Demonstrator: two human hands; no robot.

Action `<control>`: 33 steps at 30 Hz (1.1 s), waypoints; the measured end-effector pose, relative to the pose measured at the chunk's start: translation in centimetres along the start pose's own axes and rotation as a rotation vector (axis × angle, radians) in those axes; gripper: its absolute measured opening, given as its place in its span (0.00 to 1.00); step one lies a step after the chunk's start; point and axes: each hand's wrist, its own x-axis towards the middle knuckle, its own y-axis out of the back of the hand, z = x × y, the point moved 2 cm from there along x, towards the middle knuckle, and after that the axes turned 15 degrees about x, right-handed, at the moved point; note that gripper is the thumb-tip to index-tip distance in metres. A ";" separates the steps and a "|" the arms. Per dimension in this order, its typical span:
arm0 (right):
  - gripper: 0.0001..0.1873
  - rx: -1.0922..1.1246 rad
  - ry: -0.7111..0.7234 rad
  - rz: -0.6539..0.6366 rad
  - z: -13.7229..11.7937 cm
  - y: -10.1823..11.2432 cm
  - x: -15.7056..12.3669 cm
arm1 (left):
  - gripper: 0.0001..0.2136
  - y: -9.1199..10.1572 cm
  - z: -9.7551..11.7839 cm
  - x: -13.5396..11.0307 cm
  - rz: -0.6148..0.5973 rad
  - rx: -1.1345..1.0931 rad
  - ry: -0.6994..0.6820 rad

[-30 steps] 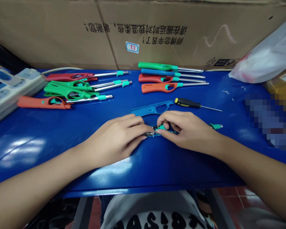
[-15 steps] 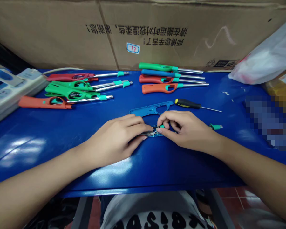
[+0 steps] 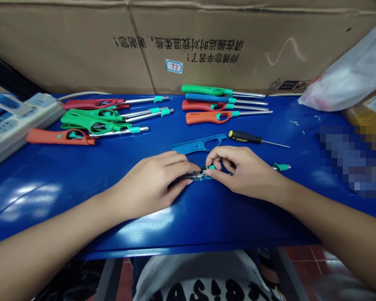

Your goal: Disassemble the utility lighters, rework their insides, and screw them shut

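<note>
On the blue table [image 3: 81, 179] both my hands rest over an opened blue lighter body [image 3: 203, 175] lying flat. My left hand [image 3: 156, 184] is closed, its fingertips pinching the lighter's inner parts at the middle. My right hand [image 3: 241, 171] is closed too, thumb and forefinger pinched on a small teal piece of the same lighter. The lighter's metal nozzle with a teal collar [image 3: 281, 167] sticks out to the right past my wrist. Just behind my fingers lies a separate blue half shell [image 3: 198, 144]. A black and yellow screwdriver [image 3: 253, 139] lies beside it.
Several long-nosed lighters lie at the back left [image 3: 94, 121] and in a neat row at the back centre [image 3: 219, 104]. A white power strip [image 3: 15, 121] sits at the left edge. Cardboard boxes [image 3: 207, 42] form the back wall. A plastic bag [image 3: 351, 79] lies at the right.
My right fingers have shifted slightly on the teal piece. The view has tilted a little; both hands stay on the lighter body.
</note>
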 end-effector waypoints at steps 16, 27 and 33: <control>0.02 -0.049 0.076 0.014 0.3 -0.1 0.0 | 0.09 -0.3 -0.2 -0.1 0.078 -0.175 0.195; 0.10 0.009 0.148 0.386 -0.8 3.3 -0.2 | 0.09 1.6 -2.6 0.2 0.211 0.049 0.178; 0.06 -0.341 0.232 0.243 -0.7 5.5 -0.2 | 0.11 0.8 -4.9 0.6 0.074 0.157 0.040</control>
